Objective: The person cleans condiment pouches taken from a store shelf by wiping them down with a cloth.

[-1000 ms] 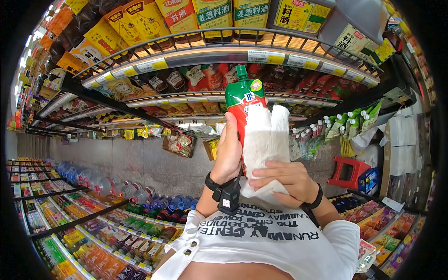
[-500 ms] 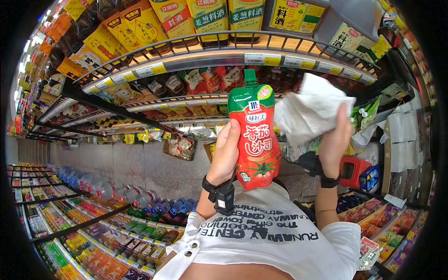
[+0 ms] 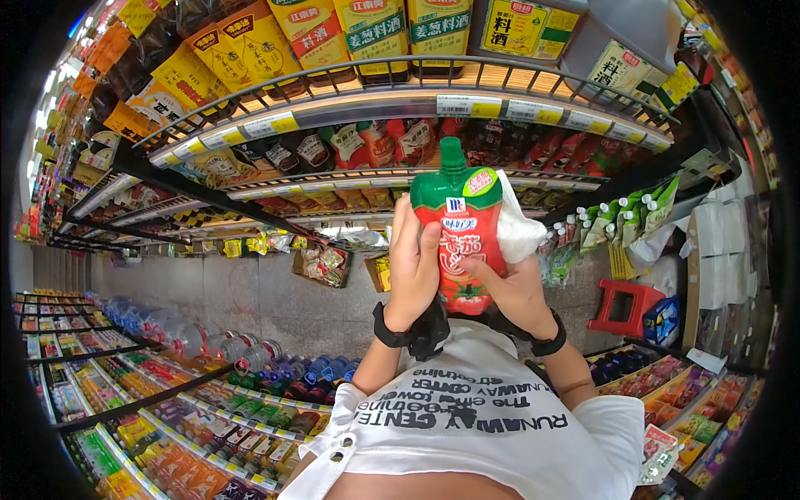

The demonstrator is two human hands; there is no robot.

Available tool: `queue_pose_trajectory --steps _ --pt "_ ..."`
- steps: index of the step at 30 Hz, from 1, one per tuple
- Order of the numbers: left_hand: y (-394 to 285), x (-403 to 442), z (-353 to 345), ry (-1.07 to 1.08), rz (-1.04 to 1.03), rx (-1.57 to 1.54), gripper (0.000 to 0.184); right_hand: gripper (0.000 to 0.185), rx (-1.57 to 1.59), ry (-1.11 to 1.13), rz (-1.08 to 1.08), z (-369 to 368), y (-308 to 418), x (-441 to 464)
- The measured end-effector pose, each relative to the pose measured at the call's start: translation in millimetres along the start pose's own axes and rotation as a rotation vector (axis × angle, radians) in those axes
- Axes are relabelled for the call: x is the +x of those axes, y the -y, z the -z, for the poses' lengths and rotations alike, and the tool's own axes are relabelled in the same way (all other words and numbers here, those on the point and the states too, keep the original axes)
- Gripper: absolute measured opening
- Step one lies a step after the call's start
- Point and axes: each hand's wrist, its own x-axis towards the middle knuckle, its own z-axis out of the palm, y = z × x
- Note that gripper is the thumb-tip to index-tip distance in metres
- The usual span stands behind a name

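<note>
A red ketchup pouch [image 3: 467, 242] with a green top and green cap stands upright between both hands, its printed front facing me. My left hand [image 3: 412, 262] grips its left side, thumb on the front and fingers behind the edge. On the lower right, my right hand [image 3: 514, 292] lays its thumb across the pouch front. A white cloth [image 3: 518, 223] sticks out behind the right edge of the pouch, above the right hand. The right fingers are hidden behind the pouch and cloth.
Ahead are shelves [image 3: 400, 98] with cooking wine bottles above and sauce pouches below. A carton [image 3: 321, 265] of packets sits on the floor [image 3: 258, 292]. At the right is a red stool [image 3: 618, 307]. Drink shelves [image 3: 208, 417] fill the lower left.
The cloth first covered the pouch front, then swung out to the right in my right hand, and is now behind the pouch. My right thumb has come onto the front.
</note>
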Motion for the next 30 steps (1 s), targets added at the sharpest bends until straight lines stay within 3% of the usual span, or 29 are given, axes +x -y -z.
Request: queue_pose_trajectory --steps 3,5,7,9,11,12,13,15,17,19,21,23,25,27,29,30 --pt "-2.7 -2.7 -12.1 -0.115 0.042 -0.074 0.054 0.034 -0.271 -0.182 0.157 -1.2 -4.2 8.2" --pt "-2.9 -12.0 -12.6 0.044 0.031 -0.052 0.066 0.027 -0.127 -0.4 0.066 -4.7 -5.7 13.5" --pt "-7.6 -13.1 -13.5 0.229 -0.096 0.2 0.071 0.026 -0.148 -0.43 0.119 -8.8 3.6 16.7" --pt "-5.3 -6.0 -14.3 0.235 -0.087 0.228 0.08 0.024 -0.036 -0.371 0.124 -11.3 11.9 14.8" --pt "-0.5 2.0 -13.8 0.21 -0.092 0.015 0.092 0.023 -0.123 -0.37 0.209 -11.1 16.3 7.6" --pt "-2.1 2.1 -16.0 0.185 0.057 -0.245 0.102 0.023 -0.21 -0.316 0.217 -7.6 17.8 3.0" --pt "-0.8 1.3 -14.8 0.183 0.054 -0.248 0.102 0.023 -0.297 -0.261 0.225 -5.3 18.8 -1.1" --pt "3.9 -2.1 -8.1 0.201 0.171 -0.573 0.108 0.021 -0.196 -0.234 0.158 -5.0 19.1 -4.2" --pt "9.2 -13.8 -9.1 0.102 0.349 -1.117 0.1 0.018 -0.313 -0.133 0.375 -7.0 30.8 -4.4" --pt "11.2 -17.9 -5.4 -0.044 0.469 -1.378 0.092 0.019 -0.454 -0.083 0.422 -0.4 35.9 -11.6" --pt "20.1 -12.6 -4.8 0.075 0.34 -1.881 0.089 0.023 -0.306 -0.316 0.367 -0.5 36.9 -19.2" --pt "14.0 -6.1 -2.2 0.133 0.386 -1.631 0.084 0.025 -0.186 -0.623 0.454 7.6 30.9 -11.2" --pt "26.3 -12.3 6.1 0.048 0.441 -1.5 0.078 0.024 -0.133 -0.786 0.416 17.8 43.6 -1.1" --pt "26.2 -14.7 11.9 0.004 0.62 -1.316 0.073 0.025 -0.268 -0.882 0.419 30.3 49.8 5.1" --pt "20.6 -10.2 15.2 0.119 0.631 -1.345 0.071 0.025 -0.301 -0.928 0.479 34.8 57.0 16.7" --pt "12.9 -8.4 13.1 0.172 0.594 -1.363 0.072 0.025 -0.501 -0.977 0.473 41.5 59.4 17.9"
